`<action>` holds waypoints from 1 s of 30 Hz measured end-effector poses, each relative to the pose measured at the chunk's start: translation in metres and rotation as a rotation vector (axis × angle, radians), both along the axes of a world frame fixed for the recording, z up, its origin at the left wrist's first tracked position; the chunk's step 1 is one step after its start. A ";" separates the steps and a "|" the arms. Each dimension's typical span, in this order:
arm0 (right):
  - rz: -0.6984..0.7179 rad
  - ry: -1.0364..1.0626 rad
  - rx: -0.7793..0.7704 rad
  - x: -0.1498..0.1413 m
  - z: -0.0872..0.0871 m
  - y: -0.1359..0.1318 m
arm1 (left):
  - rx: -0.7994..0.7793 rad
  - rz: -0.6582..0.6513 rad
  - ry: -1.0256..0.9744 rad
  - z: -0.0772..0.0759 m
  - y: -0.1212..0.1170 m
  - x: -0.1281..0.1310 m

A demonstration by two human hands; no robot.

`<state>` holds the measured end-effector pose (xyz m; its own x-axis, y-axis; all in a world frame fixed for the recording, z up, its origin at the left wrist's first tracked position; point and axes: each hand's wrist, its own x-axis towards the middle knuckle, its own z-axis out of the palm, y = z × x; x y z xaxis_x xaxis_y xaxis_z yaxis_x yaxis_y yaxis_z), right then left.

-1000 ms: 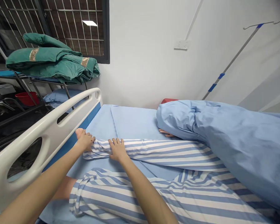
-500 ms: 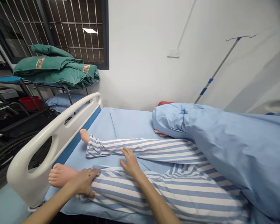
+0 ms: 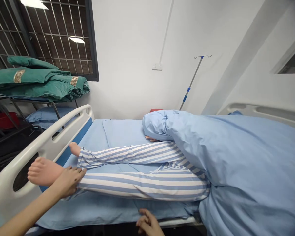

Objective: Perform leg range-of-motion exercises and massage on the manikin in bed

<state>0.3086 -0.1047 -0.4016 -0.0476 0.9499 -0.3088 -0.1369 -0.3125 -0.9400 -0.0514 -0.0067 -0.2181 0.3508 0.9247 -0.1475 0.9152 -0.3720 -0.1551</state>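
A figure in blue-and-white striped trousers (image 3: 142, 178) lies on a hospital bed, its upper body under a light blue quilt (image 3: 236, 154). My left hand (image 3: 67, 182) grips the cuff of the near trouser leg, right beside the bare near foot (image 3: 43, 171). The far foot (image 3: 75, 148) pokes out of the other striped leg, close to the footboard. My right hand (image 3: 148, 224) is off the legs, down at the bed's near edge, fingers loosely curled with nothing seen in them.
A white footboard (image 3: 36, 144) with cut-outs closes the bed's left end. Folded green blankets (image 3: 39, 80) lie on a metal rack at the left, under a barred window. An IV pole (image 3: 190, 83) stands behind the bed by the white wall. A white rail (image 3: 265, 111) runs at right.
My left hand went from the far ankle to the near trouser cuff. My right hand left the striped legs and dropped to the bed's near edge. The view pulled back and turned right.
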 end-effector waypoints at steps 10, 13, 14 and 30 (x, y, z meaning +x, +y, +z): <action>-0.188 0.538 -0.081 0.017 0.037 0.026 | 0.060 0.020 0.183 0.027 -0.014 0.009; -0.181 0.667 -0.029 0.016 0.039 0.017 | 0.051 0.059 0.114 0.007 -0.020 0.006; -0.170 0.705 -0.005 0.017 0.041 0.015 | 0.053 0.078 0.082 -0.001 -0.021 0.005; -0.122 0.600 0.337 0.072 0.167 0.016 | 0.016 0.164 -0.298 -0.038 -0.019 0.099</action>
